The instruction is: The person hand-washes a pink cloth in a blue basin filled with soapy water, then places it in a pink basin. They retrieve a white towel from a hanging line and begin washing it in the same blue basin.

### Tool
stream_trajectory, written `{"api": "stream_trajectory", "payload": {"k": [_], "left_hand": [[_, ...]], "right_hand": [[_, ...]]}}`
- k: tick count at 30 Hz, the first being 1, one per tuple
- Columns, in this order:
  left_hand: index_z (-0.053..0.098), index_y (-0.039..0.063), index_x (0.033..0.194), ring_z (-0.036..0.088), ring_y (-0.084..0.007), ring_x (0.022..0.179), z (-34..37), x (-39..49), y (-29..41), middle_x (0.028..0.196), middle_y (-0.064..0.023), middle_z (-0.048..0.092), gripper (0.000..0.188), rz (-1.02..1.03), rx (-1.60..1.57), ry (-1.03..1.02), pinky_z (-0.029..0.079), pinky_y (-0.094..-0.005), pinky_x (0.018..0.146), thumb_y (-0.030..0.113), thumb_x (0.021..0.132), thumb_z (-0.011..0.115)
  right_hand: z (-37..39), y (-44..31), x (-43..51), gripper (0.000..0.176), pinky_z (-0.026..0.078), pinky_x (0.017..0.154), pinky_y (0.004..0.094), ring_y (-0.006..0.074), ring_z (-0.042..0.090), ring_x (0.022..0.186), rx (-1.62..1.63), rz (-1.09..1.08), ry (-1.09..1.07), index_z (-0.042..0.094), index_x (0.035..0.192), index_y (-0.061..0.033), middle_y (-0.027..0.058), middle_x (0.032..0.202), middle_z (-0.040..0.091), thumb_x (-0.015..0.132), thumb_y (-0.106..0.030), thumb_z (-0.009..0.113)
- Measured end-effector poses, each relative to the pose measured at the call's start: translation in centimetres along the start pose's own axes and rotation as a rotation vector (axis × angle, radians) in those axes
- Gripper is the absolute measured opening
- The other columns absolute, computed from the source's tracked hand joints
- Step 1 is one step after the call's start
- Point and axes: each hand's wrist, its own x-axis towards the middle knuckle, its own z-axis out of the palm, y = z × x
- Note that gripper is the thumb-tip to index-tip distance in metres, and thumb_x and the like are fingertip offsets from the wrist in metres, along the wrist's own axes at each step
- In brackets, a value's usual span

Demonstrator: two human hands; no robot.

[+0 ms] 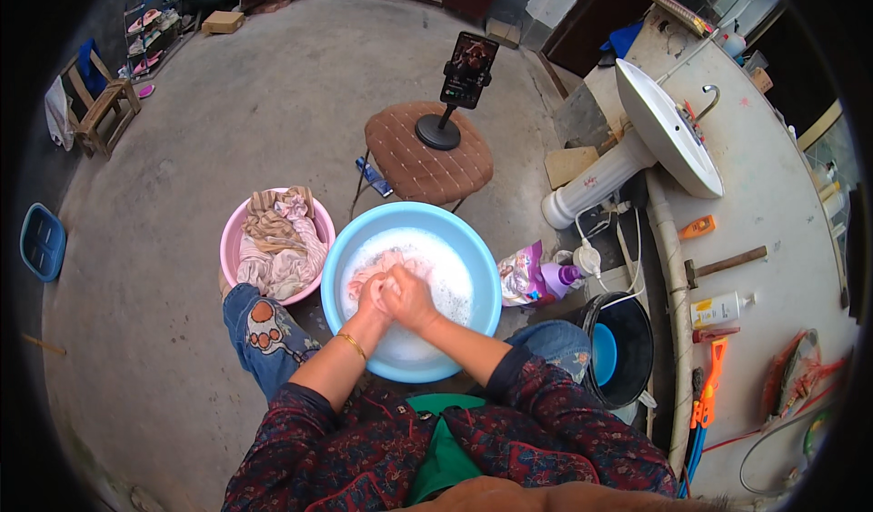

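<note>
A light blue plastic basin (496,294) full of white suds stands before me. Over it, my left hand (374,298) and my right hand (408,297) are pressed together, both gripping a wet pink cloth (389,266). Part of the cloth spreads into the foam beyond my fingers; the rest is hidden between the hands. A gold bracelet circles my left wrist. Touching or close beside the basin on the left, a pink basin (228,253) holds a pile of damp, crumpled clothes (283,246), some striped brown, some pale pink.
Behind the basin, a brown cushioned stool (389,144) carries a phone (470,69) on a stand. To the right are a detergent bag (522,277), a purple bottle (560,274), a black bucket (638,358) with a blue bowl inside, and a white pedestal sink (655,130).
</note>
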Motion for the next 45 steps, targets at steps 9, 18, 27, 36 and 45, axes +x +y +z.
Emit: {"api": "stream_trajectory", "payload": {"k": [9, 18, 27, 36, 45], "left_hand": [[0.048, 0.003, 0.120, 0.054, -0.0254, 0.107, 5.0, -2.3, 0.9, 0.117, -0.0126, 0.055, 0.035, 0.122, 0.055, -0.167, 0.044, -0.0417, 0.092, 0.022, 0.092, 0.041], [0.036, 0.009, 0.134, 0.049, -0.0376, 0.112, 5.7, -4.3, 1.4, 0.129, -0.0203, 0.045, 0.053, -0.219, -0.003, -0.339, 0.043, -0.0437, 0.091, 0.044, 0.093, 0.034], [0.048, 0.004, 0.124, 0.056, -0.0322, 0.106, 4.2, -2.2, 1.1, 0.116, -0.0176, 0.056, 0.042, -0.006, 0.002, -0.048, 0.045, -0.0432, 0.093, 0.020, 0.085, 0.041], [0.052, 0.004, 0.114, 0.058, -0.0323, 0.101, 3.2, -1.6, 1.6, 0.108, -0.0174, 0.060, 0.033, 0.019, -0.019, 0.071, 0.048, -0.0439, 0.089, 0.016, 0.087, 0.038], [0.055, 0.000, 0.096, 0.062, -0.0267, 0.080, 2.8, -1.0, 0.3, 0.088, -0.0133, 0.060, 0.020, 0.108, 0.007, 0.053, 0.053, -0.0386, 0.072, 0.011, 0.082, 0.046]], "right_hand": [[-4.2, 4.6, 5.8, 0.018, 0.044, 0.066, 0.0447, 0.0400, 0.054, 0.073, -0.030, 0.057, 0.157, 0.048, 0.081, -0.0013, 0.0218, 0.078, 0.056, 0.075, -0.017, 0.055], [-3.1, -0.8, 3.0, 0.017, 0.043, 0.073, 0.0392, 0.0341, 0.052, 0.078, -0.106, -0.631, -0.241, 0.049, 0.082, -0.0049, 0.0146, 0.082, 0.051, 0.071, -0.011, 0.061], [-2.2, -0.3, -0.1, 0.019, 0.041, 0.076, 0.0291, 0.0203, 0.050, 0.079, 0.616, 0.261, 0.168, 0.046, 0.089, -0.0051, 0.0079, 0.083, 0.050, 0.074, -0.004, 0.059], [-4.0, -1.7, -1.5, 0.063, 0.042, 0.087, 0.0494, 0.0463, 0.044, 0.104, -0.487, -0.524, -0.126, 0.043, 0.127, -0.0061, 0.0224, 0.119, 0.045, 0.067, -0.004, 0.060], [-2.1, 0.8, -0.5, 0.054, 0.050, 0.072, 0.0451, 0.0461, 0.059, 0.083, -0.350, 0.178, -0.316, 0.046, 0.117, 0.0029, 0.0323, 0.096, 0.057, 0.069, -0.015, 0.063]]}}
